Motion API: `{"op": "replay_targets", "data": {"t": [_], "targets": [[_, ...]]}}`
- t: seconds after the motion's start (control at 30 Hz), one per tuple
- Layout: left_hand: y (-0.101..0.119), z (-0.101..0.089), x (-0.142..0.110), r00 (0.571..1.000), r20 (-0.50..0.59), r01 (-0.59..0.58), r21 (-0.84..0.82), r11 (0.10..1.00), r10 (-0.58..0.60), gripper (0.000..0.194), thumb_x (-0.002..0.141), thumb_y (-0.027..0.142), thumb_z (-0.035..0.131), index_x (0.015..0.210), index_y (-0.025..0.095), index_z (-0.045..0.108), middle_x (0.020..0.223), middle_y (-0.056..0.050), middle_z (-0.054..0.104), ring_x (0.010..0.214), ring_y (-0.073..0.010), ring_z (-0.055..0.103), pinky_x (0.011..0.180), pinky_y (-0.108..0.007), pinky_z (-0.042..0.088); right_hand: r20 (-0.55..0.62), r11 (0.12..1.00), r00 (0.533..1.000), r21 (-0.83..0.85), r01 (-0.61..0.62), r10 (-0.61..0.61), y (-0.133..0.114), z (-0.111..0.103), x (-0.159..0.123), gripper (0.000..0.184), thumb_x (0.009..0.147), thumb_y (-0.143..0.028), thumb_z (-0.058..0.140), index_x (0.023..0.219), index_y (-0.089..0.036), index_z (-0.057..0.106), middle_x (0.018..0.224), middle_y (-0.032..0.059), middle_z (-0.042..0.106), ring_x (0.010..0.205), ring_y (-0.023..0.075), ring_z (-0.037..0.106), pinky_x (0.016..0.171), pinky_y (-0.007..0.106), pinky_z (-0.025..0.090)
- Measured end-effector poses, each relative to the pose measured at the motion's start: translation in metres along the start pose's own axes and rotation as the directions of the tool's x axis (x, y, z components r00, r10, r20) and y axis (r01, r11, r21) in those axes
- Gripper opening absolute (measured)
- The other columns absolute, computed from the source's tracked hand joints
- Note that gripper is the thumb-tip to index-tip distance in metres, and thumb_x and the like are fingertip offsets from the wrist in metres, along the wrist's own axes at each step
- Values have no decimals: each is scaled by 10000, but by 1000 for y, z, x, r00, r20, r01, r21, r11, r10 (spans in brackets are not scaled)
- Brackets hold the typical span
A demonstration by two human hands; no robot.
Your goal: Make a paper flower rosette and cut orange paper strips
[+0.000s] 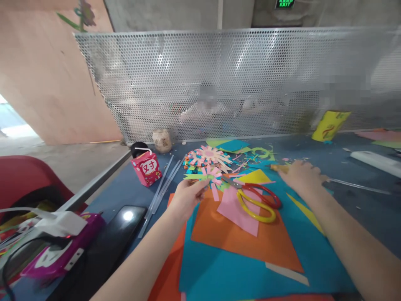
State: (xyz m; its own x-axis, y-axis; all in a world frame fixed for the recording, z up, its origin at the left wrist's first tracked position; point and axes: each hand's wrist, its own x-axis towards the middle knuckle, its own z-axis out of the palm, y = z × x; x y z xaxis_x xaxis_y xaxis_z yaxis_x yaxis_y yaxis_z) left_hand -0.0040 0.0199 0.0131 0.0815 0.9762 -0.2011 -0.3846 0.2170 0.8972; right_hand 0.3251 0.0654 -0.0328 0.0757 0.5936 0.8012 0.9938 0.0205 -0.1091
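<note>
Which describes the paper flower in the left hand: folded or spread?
Spread: the paper flower has pink strips fanning outward.

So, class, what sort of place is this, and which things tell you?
Probably a craft workspace in a shared building: scissors lie on coloured paper, a perforated metal screen backs the table, and a green exit sign shows above.

Left forearm bare, rising from bottom edge, left of centre. Left hand mid-frame, thumb and fingers pinched, pointing right. Right forearm bare, slanting from lower right corner; right hand right of centre, back upward, fingers curled.
</note>
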Motion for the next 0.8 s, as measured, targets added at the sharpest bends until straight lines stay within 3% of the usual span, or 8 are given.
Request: {"op": "replay_targets", "data": {"t": [0.07, 0.17, 0.23, 0.3, 0.43, 0.6, 0.7, 0.8], "targets": [[-3, 2, -3, 999, 46, 21, 11, 1000, -22, 306, 475, 215, 823, 648, 125, 587, 548, 29, 555, 485, -53, 506, 442, -165, 361, 7, 999, 999, 0, 50, -50, -29, -7, 1, 456, 741, -446, 612, 1027, -94, 562, 939, 219, 615, 848, 336, 586, 647, 488, 447], [-6, 4, -7, 993, 96, 73, 30, 997, -76, 318, 488, 222, 823, 669, 124, 580, 579, 17, 572, 494, -56, 513, 456, -170, 382, 72, 964, 965, 102, 245, -253, -73, -22, 1, 543, 730, -351, 629, 1219, -192, 453, 1197, 146, 554, 1068, 305, 524, 823, 463, 426], [-7, 5, -9, 986, 109, 120, 42, 992, -123, 324, 491, 215, 823, 667, 125, 566, 588, 7, 582, 504, -69, 535, 478, -184, 411, 109, 877, 893, 270, 397, -437, -95, -32, -1, 518, 768, -323, 607, 1245, -222, 434, 1253, 117, 520, 1147, 273, 472, 906, 438, 391], [-8, 5, -12, 974, 133, 176, 52, 983, -181, 315, 505, 207, 818, 662, 128, 557, 585, 0, 589, 520, -85, 561, 510, -202, 440, 46, 772, 848, 440, 458, -529, -108, -40, -5, 422, 808, -280, 574, 1211, -237, 457, 1227, 99, 542, 1132, 249, 479, 923, 429, 379], [-8, 10, -19, 930, 218, 286, 68, 956, -294, 284, 537, 198, 804, 693, 131, 576, 583, 3, 604, 514, -79, 573, 534, -193, 440, 1, 600, 785, 644, 473, -620, -117, -49, -10, 243, 833, -241, 563, 1075, -258, 547, 1116, 61, 612, 1068, 228, 499, 899, 427, 390], [-8, 16, -24, 909, 267, 311, 79, 947, -321, 270, 567, 243, 794, 681, 135, 575, 539, 32, 580, 480, -57, 549, 503, -165, 404, -88, 435, 799, 800, 412, -594, -121, -55, -9, 113, 835, -178, 568, 926, -218, 621, 915, 40, 683, 918, 178, 570, 852, 369, 439], [-5, 16, -21, 885, 270, 369, 87, 925, -378, 381, 674, 505, 654, 701, 133, 576, 566, 2, 605, 476, -93, 584, 507, -200, 430, -6, 487, 894, 837, 250, -448, -122, -54, -12, 36, 798, -208, 612, 823, -209, 638, 790, 26, 680, 785, 168, 609, 723, 313, 492], [1, 12, -20, 787, 434, 355, 262, 897, -438, 692, 702, 750, 335, 668, 109, 594, 568, -64, 631, 393, -147, 583, 455, -260, 434, 130, 547, 963, 837, 20, -235, -122, -51, -16, 105, 770, -289, 637, 718, -206, 601, 654, 1, 629, 601, 144, 599, 546, 259, 495]]}}
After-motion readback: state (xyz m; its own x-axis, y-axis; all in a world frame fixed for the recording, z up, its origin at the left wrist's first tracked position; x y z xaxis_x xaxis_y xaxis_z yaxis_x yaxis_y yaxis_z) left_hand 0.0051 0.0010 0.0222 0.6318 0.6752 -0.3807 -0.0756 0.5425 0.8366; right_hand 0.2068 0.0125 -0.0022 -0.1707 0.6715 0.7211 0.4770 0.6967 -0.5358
